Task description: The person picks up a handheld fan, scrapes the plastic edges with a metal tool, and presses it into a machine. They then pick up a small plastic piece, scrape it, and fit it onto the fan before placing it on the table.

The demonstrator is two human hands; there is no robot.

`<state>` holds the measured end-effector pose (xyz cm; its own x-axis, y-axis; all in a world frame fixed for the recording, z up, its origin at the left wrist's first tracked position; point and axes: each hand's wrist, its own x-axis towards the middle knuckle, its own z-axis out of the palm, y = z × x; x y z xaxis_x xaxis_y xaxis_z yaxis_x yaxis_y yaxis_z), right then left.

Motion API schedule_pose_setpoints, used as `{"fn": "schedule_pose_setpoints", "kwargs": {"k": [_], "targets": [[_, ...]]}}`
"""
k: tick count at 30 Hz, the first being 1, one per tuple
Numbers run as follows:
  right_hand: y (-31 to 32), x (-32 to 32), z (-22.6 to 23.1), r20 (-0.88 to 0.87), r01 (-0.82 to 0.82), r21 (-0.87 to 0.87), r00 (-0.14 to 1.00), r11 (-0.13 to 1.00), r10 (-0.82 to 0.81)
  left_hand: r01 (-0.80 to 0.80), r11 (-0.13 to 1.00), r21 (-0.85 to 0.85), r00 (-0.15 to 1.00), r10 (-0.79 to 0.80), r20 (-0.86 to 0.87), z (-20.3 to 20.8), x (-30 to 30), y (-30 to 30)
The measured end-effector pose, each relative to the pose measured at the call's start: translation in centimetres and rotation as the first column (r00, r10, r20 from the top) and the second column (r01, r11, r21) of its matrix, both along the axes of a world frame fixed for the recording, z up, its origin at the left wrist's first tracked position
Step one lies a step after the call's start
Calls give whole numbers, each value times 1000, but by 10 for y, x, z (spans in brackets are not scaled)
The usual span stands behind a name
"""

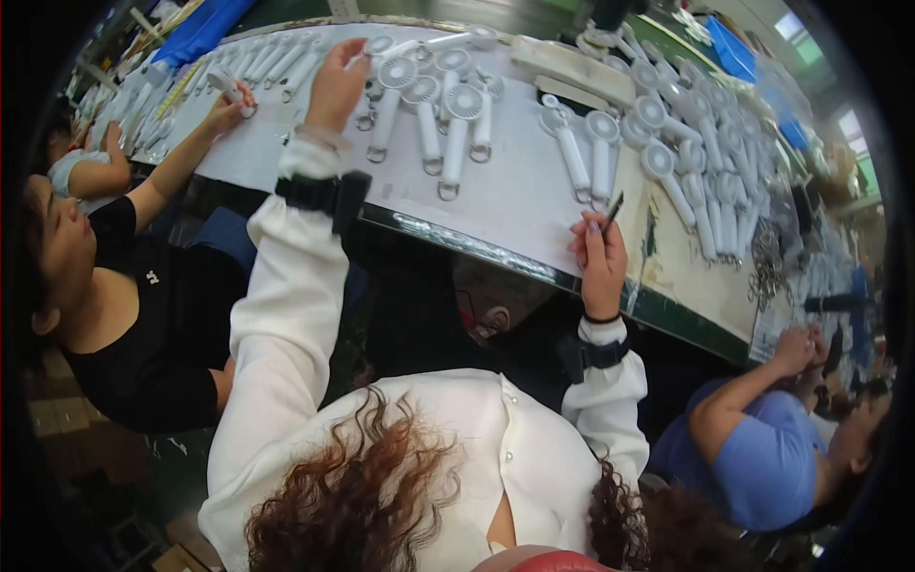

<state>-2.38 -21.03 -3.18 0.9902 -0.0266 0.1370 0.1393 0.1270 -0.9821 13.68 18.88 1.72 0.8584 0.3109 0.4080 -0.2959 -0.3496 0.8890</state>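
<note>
My left hand (336,88) reaches over the far part of the table, fingers bent at the rim of a white handheld fan (379,45). Whether they grip it I cannot make out. Several more white handheld fans lie just right of that hand, among them one with a round grille (464,103) and a metal ring at its handle end. At the table's front edge my right hand (600,262) is closed around a thin dark pen-like tool (614,212), its tip pointing up. Two fans, one with a white handle (600,172), lie beyond the tool.
A pile of white fans (705,143) covers the right side, with metal rings (768,267) beside it. A long pale block (572,71) lies at the back. A co-worker's hand (229,110) holds a white piece on the left; another person (753,439) sits on the right.
</note>
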Motion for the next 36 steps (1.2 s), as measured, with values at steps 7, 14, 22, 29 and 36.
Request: {"fn": "schedule_pose_setpoints", "kwargs": {"k": [7,14,22,29,36], "targets": [[5,-4,7,94,53,-193,995,980,-36,71,971,228,997,-60,-54,-25,-84,-130],[-9,0,-5,150,182,-322,979,929,-140,-96,857,506,988,20,153,-49,-105,-170],[-9,-4,-5,85,84,-197,994,977,-68,-350,641,683,934,189,302,-42,-99,-157],[-10,-8,-7,131,89,-267,990,960,-56,-88,642,762,971,227,-79,-44,-81,-144],[-9,-5,-7,133,92,-281,990,955,-56,502,632,-590,721,-683,-117,-24,-111,-156]]}}
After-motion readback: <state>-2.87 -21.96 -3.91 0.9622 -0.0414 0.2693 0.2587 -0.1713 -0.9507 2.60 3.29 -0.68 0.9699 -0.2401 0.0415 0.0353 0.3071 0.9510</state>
